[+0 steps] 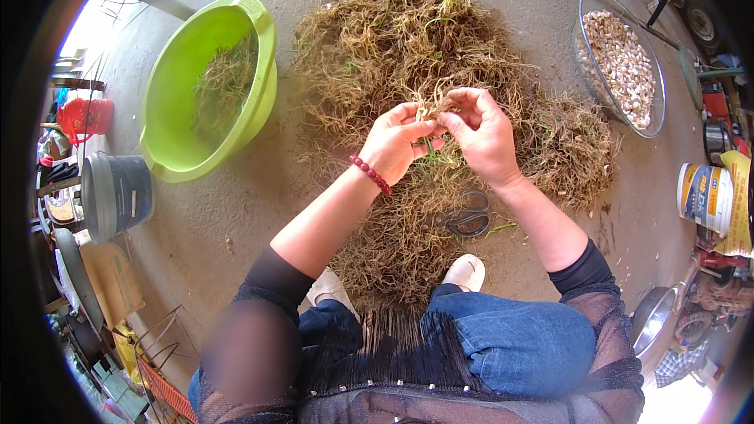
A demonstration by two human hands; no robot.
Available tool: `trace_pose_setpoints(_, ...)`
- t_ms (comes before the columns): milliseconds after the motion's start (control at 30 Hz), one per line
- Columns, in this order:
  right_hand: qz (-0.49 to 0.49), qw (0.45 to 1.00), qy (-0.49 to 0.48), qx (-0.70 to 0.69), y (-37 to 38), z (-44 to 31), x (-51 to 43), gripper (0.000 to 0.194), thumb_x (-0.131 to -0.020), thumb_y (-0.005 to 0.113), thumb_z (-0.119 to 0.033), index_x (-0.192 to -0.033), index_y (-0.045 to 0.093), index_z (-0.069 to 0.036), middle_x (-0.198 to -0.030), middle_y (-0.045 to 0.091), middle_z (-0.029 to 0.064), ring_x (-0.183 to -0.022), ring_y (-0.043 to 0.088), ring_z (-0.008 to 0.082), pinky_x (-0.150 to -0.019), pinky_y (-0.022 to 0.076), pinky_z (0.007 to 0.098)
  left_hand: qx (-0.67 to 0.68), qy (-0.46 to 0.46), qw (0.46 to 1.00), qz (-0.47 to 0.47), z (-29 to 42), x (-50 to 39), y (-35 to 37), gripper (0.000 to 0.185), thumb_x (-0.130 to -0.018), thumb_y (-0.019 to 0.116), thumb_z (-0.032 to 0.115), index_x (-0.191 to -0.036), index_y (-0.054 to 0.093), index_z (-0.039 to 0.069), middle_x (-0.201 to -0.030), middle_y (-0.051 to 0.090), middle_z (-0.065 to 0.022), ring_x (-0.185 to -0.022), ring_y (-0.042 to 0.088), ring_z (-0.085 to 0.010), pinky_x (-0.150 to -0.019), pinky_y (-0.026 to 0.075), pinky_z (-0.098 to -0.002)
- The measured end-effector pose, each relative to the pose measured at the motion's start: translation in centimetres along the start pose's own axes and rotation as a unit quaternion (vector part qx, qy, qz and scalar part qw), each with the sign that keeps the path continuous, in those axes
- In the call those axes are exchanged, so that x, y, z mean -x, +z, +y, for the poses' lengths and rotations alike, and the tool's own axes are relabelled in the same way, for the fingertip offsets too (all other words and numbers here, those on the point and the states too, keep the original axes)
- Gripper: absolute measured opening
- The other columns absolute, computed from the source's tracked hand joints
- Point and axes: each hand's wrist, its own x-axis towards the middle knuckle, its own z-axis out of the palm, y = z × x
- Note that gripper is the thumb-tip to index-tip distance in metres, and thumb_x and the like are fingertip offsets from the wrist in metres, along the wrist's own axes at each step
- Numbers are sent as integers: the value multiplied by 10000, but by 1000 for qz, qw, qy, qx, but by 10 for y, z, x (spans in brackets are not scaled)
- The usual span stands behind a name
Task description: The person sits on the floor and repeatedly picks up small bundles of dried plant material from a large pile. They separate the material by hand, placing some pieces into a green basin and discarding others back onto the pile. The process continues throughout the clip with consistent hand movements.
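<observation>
In the head view both hands meet over a pile of dry, rooty plants [406, 41] on the floor. My left hand [400, 138], with a red bead bracelet at the wrist, pinches a small clump of rooty plant [431, 107] with a green shoot below it. Close on its right, my right hand [480, 129] has its thumb and fingers on the roots of the same clump. Black-handled scissors [471, 221] lie on the plant matter below the hands, their blades mostly hidden. A second heap of roots [400, 253] lies between the shoes.
A green plastic tub [159, 129] with some rooty plants stands at the left, beside a grey bucket [121, 194]. At the upper right stands a clear bowl [660, 94] of pale cloves or bulbs [618, 65]. A white labelled pail [705, 197] is at the right edge.
</observation>
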Motion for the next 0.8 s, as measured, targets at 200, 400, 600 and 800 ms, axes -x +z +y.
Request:
trace_pose_setpoints(200, -58, 980, -84, 172, 0, -8, 6, 349, -853, 672, -122, -1171, 542, -64, -1038, 689, 141, -744, 709, 198, -644, 576, 281, -44, -43, 998, -11, 4, 1, -6, 218, -937, 598, 129, -1128, 542, 41, -1022, 626, -41, -951, 626, -144, -856, 532, -387)
trace_pose_setpoints(400, -145, 890, -272, 335, -30, -35, -6, 645, -762, 725, -82, -1351, 468, -121, -1394, 462, 110, -1219, 498, 280, -1027, 428, 390, -152, -47, 986, -52, 14, 1, -19, 202, -932, 606, 153, -1091, 545, 45, -969, 629, -54, -888, 644, -150, -821, 534, -349)
trace_pose_setpoints(600, -307, 871, -171, 343, -17, -11, -7, 733, -768, 718, -83, -1406, 358, -73, -1350, 469, 176, -1201, 515, 321, -989, 472, 397, -258, -78, 957, -108, 15, 4, -22, 93, -904, 600, 117, -966, 584, 50, -876, 663, -36, -779, 642, -100, -673, 482, -228)
trace_pose_setpoints(800, -335, 829, -163, 416, -12, 10, 18, 161, -841, 503, -29, -1001, 517, -22, -933, 577, 138, -901, 617, 273, -764, 543, 374, -347, -139, 914, -154, 12, 15, -41, 179, -919, 581, 104, -1045, 538, -16, -902, 665, -84, -769, 655, -140, -705, 509, -273)
